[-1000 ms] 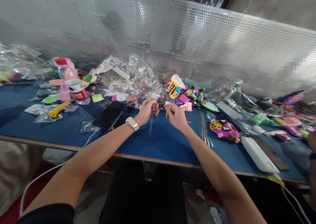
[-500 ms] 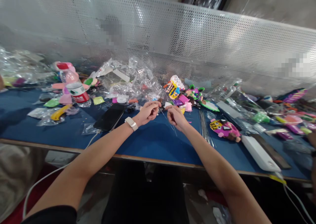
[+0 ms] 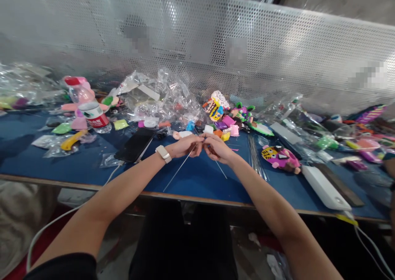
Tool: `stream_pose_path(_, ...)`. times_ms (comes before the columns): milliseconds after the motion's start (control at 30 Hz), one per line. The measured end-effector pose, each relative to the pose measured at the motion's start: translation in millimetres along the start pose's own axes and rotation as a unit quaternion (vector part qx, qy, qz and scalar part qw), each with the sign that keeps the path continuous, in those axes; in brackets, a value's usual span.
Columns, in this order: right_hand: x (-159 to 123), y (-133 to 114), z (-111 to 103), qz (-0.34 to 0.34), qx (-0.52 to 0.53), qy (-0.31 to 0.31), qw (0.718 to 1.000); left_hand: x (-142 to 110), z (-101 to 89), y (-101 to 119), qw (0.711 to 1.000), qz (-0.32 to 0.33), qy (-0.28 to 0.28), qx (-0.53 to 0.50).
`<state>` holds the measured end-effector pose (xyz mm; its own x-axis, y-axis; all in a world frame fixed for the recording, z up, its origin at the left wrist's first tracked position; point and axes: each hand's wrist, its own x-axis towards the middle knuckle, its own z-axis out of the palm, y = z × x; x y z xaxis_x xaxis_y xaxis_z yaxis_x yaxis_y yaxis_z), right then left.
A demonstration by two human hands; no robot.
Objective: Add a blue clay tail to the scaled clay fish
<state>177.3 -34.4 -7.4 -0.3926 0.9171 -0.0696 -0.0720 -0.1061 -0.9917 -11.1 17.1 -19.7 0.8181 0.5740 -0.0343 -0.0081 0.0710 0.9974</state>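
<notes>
My left hand (image 3: 185,147) and my right hand (image 3: 218,149) meet over the middle of the blue table, fingertips close together. Both are closed in a pinch on thin metal wire. One length of wire (image 3: 179,171) slants from the fingers down to the left, near the table's front edge. A second, shorter wire (image 3: 221,170) slopes down to the right under my right hand. Whether the two pieces are joined is hidden by my fingers. To the right of my right hand lies a bundle of straight wires (image 3: 255,158).
Small colored clay packs (image 3: 226,125) lie behind my hands, beside crumpled clear bags (image 3: 173,94). At left are a phone (image 3: 135,144) with a cable and a plastic bottle (image 3: 95,117). A tiger-faced clay figure (image 3: 280,158) and a white power bank (image 3: 325,189) lie right.
My hands have come together, fingertips now close. A long wire now shows slanting down to the left from them, and the other points down to the right.
</notes>
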Motion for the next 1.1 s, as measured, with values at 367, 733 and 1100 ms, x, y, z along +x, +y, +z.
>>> stream_pose_path(367,10,9,-2,-0.079,0.044,0.114,0.989,0,7.6,4,0.998,0.015,-0.008,0.052)
stream_pose_path(733,13,10,-3,-0.125,0.034,0.17,0.977,6,16.5,2,0.983,0.087,0.163,0.013)
stream_pose_path(1100,11,4,-2,-0.119,0.044,0.186,0.974,7,14.6,8,0.953,0.119,0.277,-0.018)
